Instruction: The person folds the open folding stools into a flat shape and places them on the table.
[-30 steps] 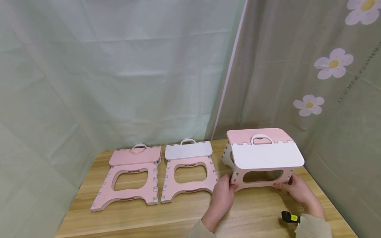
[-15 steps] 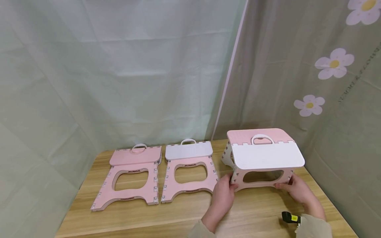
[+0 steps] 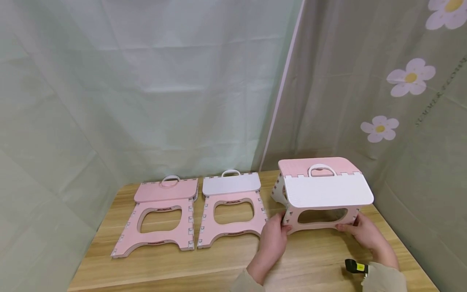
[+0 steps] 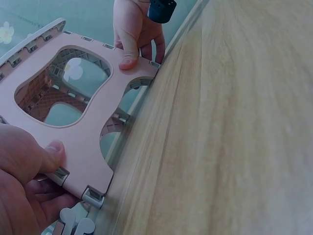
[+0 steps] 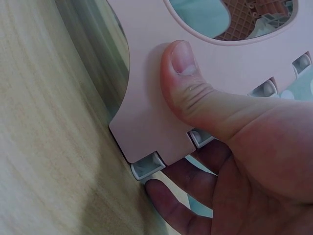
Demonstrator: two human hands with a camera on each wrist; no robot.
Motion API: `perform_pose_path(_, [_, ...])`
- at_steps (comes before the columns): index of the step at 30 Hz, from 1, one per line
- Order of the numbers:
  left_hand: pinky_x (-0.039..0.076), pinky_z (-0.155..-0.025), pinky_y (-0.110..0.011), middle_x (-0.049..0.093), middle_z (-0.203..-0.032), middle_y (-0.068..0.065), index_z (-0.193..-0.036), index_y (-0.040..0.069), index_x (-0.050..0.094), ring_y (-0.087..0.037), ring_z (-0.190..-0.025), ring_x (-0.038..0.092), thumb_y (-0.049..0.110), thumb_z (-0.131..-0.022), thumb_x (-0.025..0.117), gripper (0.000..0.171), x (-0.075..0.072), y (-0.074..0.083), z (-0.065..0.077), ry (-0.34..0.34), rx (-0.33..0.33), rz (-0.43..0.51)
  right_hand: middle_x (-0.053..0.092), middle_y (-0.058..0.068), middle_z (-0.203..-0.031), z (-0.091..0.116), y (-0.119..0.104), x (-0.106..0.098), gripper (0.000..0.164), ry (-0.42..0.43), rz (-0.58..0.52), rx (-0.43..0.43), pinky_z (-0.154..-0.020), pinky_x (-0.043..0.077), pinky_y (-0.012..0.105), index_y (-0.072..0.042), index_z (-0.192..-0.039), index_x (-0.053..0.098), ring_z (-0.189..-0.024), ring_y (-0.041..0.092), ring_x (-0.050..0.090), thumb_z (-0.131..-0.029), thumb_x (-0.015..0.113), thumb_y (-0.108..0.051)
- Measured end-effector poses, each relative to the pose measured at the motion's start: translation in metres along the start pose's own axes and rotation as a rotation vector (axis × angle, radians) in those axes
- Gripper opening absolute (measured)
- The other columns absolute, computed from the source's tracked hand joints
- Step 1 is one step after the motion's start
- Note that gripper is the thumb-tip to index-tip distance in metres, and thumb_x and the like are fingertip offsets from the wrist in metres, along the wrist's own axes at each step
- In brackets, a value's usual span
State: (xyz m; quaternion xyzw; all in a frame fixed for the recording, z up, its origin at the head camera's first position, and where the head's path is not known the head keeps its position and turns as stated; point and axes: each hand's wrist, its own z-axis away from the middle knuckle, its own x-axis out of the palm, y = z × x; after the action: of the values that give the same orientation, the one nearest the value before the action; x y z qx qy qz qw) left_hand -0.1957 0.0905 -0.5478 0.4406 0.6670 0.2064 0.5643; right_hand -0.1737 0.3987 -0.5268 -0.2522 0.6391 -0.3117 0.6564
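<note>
An unfolded step stool point(image 3: 326, 190) with a pink and white top and a white handle stands at the right of the table. My left hand point(image 3: 273, 238) grips its near panel at the left leg, thumb in front and fingers behind, as the left wrist view also shows. My right hand point(image 3: 366, 232) holds the right leg of that same panel. In the right wrist view its thumb point(image 5: 183, 73) presses the pink face while the other fingers curl behind the hinged edge. Two folded stools lie flat to the left, one with a pink top point(image 3: 166, 191), one with a white top point(image 3: 231, 184).
The wooden table point(image 3: 219, 265) carries all the stools. Pale curtains point(image 3: 182, 89) close in the back and both sides, with printed flowers point(image 3: 410, 77) at right. A black device point(image 3: 352, 266) with a yellow label sits at the right sleeve. The white-topped folded stool lies close beside my left hand.
</note>
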Motion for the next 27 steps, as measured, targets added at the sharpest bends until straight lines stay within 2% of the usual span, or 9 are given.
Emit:
perform_pose_path(7, [0.059, -0.086, -0.041, 0.077, -0.112, -0.008, -0.129, 0.005, 0.07, -0.024, -0.101, 0.073, 0.016, -0.098, 0.077, 0.033, -0.0006, 0.0003, -0.0015, 0.0, 0.003, -0.006, 0.06, 0.032, -0.136, -0.0004, -0.0001, 0.0007, 0.071, -0.004, -0.021, 0.006, -0.099, 0.046, 0.055, 0.009, -0.148, 0.046, -0.123, 0.043, 0.053, -0.097, 0.082, -0.025])
perform_pose_path(14, [0.059, -0.087, -0.041, 0.077, -0.112, -0.007, -0.129, 0.006, 0.07, -0.024, -0.102, 0.073, 0.017, -0.098, 0.077, 0.033, 0.0008, -0.0018, -0.0015, -0.008, -0.011, 0.003, 0.061, 0.029, -0.135, -0.0011, 0.0019, 0.0009, 0.07, -0.006, -0.014, 0.007, -0.092, 0.048, 0.039, 0.008, -0.147, 0.049, -0.121, 0.038, 0.054, -0.096, 0.083, -0.025])
perform_pose_path(21, [0.059, -0.085, -0.04, 0.077, -0.109, -0.007, -0.126, 0.005, 0.071, -0.023, -0.099, 0.074, 0.016, -0.098, 0.078, 0.031, 0.0019, -0.0038, -0.0019, 0.006, 0.013, 0.003, 0.061, 0.03, -0.135, 0.0002, 0.0039, 0.0017, 0.07, 0.002, 0.002, 0.003, -0.096, 0.046, 0.047, 0.008, -0.147, 0.049, -0.123, 0.04, 0.053, -0.096, 0.083, -0.026])
perform_pose_path(27, [0.059, -0.086, -0.04, 0.077, -0.112, -0.006, -0.127, 0.008, 0.071, -0.023, -0.101, 0.074, 0.016, -0.098, 0.078, 0.032, 0.0022, -0.0054, -0.0011, -0.008, -0.003, 0.002, 0.064, 0.027, -0.131, 0.0008, 0.0039, 0.0026, 0.066, 0.011, 0.012, -0.01, -0.092, 0.047, 0.041, 0.007, -0.144, 0.052, -0.121, 0.038, 0.055, -0.096, 0.083, -0.025])
